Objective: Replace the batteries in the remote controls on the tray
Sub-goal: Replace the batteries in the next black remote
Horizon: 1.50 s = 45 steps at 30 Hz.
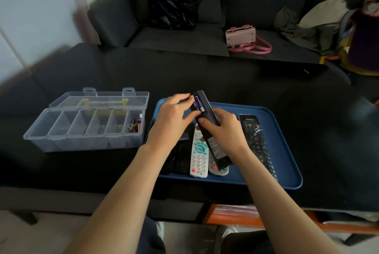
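Observation:
A long black remote (213, 143) is held back side up over the blue tray (285, 161), its battery bay open at the far end. A purple battery (198, 103) lies in the bay. My right hand (222, 128) grips the remote's middle. My left hand (174, 118) rests at the bay, fingertips on the remote's end and thumb by the battery. On the tray lie a white remote (198, 158), a grey-white one (219, 171) partly under the held remote, a black remote (257, 141) at right, and dark ones (181, 157) under my left wrist.
A clear compartment box (82, 128) with its lid open stands left of the tray; several batteries (135, 124) lie in its rightmost cell. Behind the black table is a dark sofa with a black bag (174, 7), a pink handbag (242, 37) and clothes.

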Each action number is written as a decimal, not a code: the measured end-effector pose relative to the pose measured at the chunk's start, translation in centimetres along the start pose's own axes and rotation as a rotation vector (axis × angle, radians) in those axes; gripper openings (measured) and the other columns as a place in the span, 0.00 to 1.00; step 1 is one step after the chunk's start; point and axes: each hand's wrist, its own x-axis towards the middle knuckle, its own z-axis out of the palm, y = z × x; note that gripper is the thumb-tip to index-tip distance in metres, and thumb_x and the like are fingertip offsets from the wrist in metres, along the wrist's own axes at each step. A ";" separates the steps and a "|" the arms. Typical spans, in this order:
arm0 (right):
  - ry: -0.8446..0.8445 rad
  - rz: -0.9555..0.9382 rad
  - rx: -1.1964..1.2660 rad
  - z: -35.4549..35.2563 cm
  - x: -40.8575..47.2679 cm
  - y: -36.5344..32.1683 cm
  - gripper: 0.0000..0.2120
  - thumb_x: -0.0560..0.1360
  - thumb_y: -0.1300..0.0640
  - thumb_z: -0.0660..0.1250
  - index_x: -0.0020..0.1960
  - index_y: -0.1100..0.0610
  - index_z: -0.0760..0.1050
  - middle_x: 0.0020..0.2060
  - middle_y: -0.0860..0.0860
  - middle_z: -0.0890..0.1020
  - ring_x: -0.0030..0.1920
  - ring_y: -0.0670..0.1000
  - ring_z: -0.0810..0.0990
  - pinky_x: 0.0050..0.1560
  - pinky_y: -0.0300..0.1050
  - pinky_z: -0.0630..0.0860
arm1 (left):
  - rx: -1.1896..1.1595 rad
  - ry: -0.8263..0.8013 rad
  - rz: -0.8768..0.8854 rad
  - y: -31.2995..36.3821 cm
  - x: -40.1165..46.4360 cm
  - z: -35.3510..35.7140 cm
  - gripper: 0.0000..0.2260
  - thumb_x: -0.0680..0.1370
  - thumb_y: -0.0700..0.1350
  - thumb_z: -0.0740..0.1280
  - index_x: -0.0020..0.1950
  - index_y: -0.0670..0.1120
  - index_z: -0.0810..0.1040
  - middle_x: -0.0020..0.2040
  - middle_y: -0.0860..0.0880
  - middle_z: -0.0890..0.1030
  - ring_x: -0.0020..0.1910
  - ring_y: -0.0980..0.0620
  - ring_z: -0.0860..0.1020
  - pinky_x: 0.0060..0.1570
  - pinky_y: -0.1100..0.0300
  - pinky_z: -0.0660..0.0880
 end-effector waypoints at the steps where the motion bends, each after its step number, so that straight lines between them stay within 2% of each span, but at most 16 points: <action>1: 0.004 -0.001 -0.009 0.0 0.0 0.0 0.13 0.76 0.55 0.67 0.60 0.55 0.74 0.45 0.52 0.84 0.40 0.46 0.84 0.40 0.39 0.81 | 0.009 -0.004 0.005 -0.1 0.0 0.1 0.19 0.69 0.38 0.73 0.58 0.34 0.78 0.56 0.37 0.79 0.53 0.40 0.79 0.52 0.57 0.70; 3: 0.017 -0.004 -0.033 0.0 0.0 0.0 0.13 0.76 0.55 0.67 0.59 0.55 0.74 0.44 0.52 0.84 0.39 0.47 0.84 0.40 0.41 0.82 | 0.053 -0.004 0.031 0.0 0.1 0.2 0.19 0.69 0.37 0.73 0.58 0.33 0.77 0.56 0.36 0.79 0.53 0.38 0.79 0.52 0.54 0.73; 5: 0.027 -0.009 -0.047 0.0 0.1 0.1 0.11 0.76 0.55 0.68 0.58 0.54 0.75 0.44 0.52 0.84 0.39 0.48 0.84 0.41 0.46 0.82 | 0.101 -0.018 0.042 0.4 0.0 0.5 0.19 0.72 0.38 0.70 0.61 0.33 0.75 0.59 0.35 0.77 0.56 0.36 0.77 0.54 0.49 0.74; 7: 0.047 -0.019 -0.061 -0.1 0.1 0.3 0.08 0.75 0.54 0.68 0.54 0.51 0.76 0.43 0.52 0.84 0.39 0.50 0.84 0.43 0.51 0.82 | 0.140 -0.070 0.011 0.9 -0.1 0.9 0.19 0.76 0.40 0.67 0.65 0.34 0.71 0.64 0.35 0.73 0.61 0.38 0.74 0.60 0.49 0.71; 8: 0.056 -0.024 -0.064 -0.2 0.2 0.2 0.07 0.75 0.54 0.68 0.53 0.50 0.76 0.42 0.52 0.84 0.39 0.50 0.84 0.43 0.52 0.82 | 0.164 -0.079 0.012 1.1 -0.2 1.0 0.19 0.76 0.40 0.66 0.66 0.34 0.71 0.65 0.34 0.72 0.61 0.38 0.74 0.60 0.50 0.72; 12: 0.050 -0.019 -0.046 -0.4 0.1 0.0 0.07 0.75 0.55 0.68 0.53 0.52 0.77 0.42 0.53 0.84 0.39 0.50 0.84 0.42 0.49 0.82 | 0.277 -0.084 0.098 0.9 -0.5 1.7 0.19 0.70 0.36 0.73 0.58 0.31 0.76 0.55 0.30 0.77 0.49 0.36 0.81 0.44 0.49 0.79; 17: 0.046 -0.009 -0.045 -0.5 0.1 -0.1 0.09 0.75 0.55 0.68 0.55 0.54 0.78 0.42 0.53 0.84 0.39 0.50 0.84 0.42 0.48 0.82 | 0.324 -0.097 0.118 0.4 -0.6 1.9 0.25 0.64 0.33 0.77 0.58 0.30 0.75 0.55 0.30 0.77 0.49 0.37 0.81 0.45 0.50 0.79; 22: 0.040 0.004 -0.039 -0.7 0.2 -0.1 0.10 0.76 0.55 0.68 0.56 0.54 0.77 0.43 0.52 0.84 0.40 0.49 0.84 0.41 0.45 0.82 | 0.137 -0.052 0.058 0.9 -0.4 2.0 0.18 0.73 0.36 0.70 0.60 0.32 0.74 0.59 0.32 0.76 0.55 0.36 0.78 0.53 0.49 0.76; 24: 0.023 0.021 -0.005 -0.9 0.1 -0.2 0.09 0.76 0.56 0.68 0.55 0.54 0.76 0.42 0.53 0.84 0.38 0.49 0.84 0.38 0.43 0.82 | 0.025 -0.016 0.024 0.8 -0.1 1.7 0.18 0.74 0.39 0.69 0.62 0.34 0.74 0.61 0.35 0.76 0.58 0.39 0.77 0.58 0.53 0.71; 26: 0.004 0.026 -0.002 -0.9 -0.1 -0.1 0.08 0.76 0.56 0.67 0.54 0.52 0.75 0.42 0.52 0.84 0.37 0.47 0.84 0.34 0.37 0.79 | -0.046 -0.006 -0.027 0.7 0.2 1.2 0.20 0.74 0.42 0.70 0.64 0.37 0.74 0.62 0.39 0.76 0.60 0.44 0.76 0.60 0.59 0.67; 28: -0.003 0.019 -0.017 -0.9 -0.1 0.0 0.08 0.76 0.56 0.67 0.55 0.52 0.74 0.42 0.51 0.83 0.37 0.46 0.84 0.33 0.34 0.78 | -0.077 0.009 -0.061 0.8 0.2 0.9 0.20 0.72 0.43 0.71 0.62 0.38 0.75 0.59 0.41 0.78 0.57 0.46 0.77 0.57 0.61 0.68; 31: 0.003 0.022 -0.022 -0.8 0.0 0.1 0.12 0.76 0.55 0.68 0.58 0.55 0.75 0.43 0.52 0.83 0.39 0.47 0.84 0.36 0.39 0.81 | -0.175 0.040 -0.127 0.6 0.2 0.8 0.18 0.69 0.43 0.74 0.57 0.40 0.77 0.55 0.44 0.80 0.52 0.50 0.79 0.50 0.64 0.71; 34: -0.003 0.019 -0.036 -0.7 0.1 0.2 0.14 0.75 0.54 0.68 0.60 0.56 0.76 0.44 0.53 0.83 0.39 0.48 0.84 0.38 0.42 0.82 | -0.241 0.034 -0.221 0.4 0.3 0.9 0.19 0.68 0.45 0.75 0.56 0.43 0.75 0.55 0.48 0.77 0.50 0.56 0.76 0.44 0.66 0.72; 39: -0.009 0.017 -0.047 -0.7 -0.1 0.0 0.14 0.75 0.55 0.68 0.60 0.56 0.76 0.43 0.53 0.83 0.37 0.47 0.84 0.32 0.35 0.78 | -0.222 -0.004 -0.232 0.3 0.4 0.7 0.19 0.69 0.45 0.74 0.57 0.43 0.74 0.56 0.48 0.76 0.51 0.58 0.74 0.42 0.72 0.70; 41: -0.009 0.025 -0.040 -0.9 -0.1 -0.2 0.13 0.75 0.56 0.68 0.59 0.56 0.75 0.42 0.53 0.83 0.36 0.46 0.83 0.30 0.33 0.76 | -0.211 -0.007 -0.199 0.3 0.4 0.5 0.18 0.70 0.43 0.73 0.57 0.42 0.75 0.55 0.47 0.78 0.51 0.57 0.76 0.44 0.70 0.72; 45: 0.008 0.021 -0.032 -0.8 -0.2 -0.4 0.11 0.76 0.56 0.68 0.57 0.55 0.75 0.40 0.50 0.82 0.34 0.43 0.82 0.28 0.30 0.73 | -0.065 -0.021 -0.055 0.6 0.4 0.7 0.20 0.73 0.42 0.70 0.64 0.39 0.73 0.55 0.42 0.80 0.54 0.47 0.79 0.53 0.59 0.73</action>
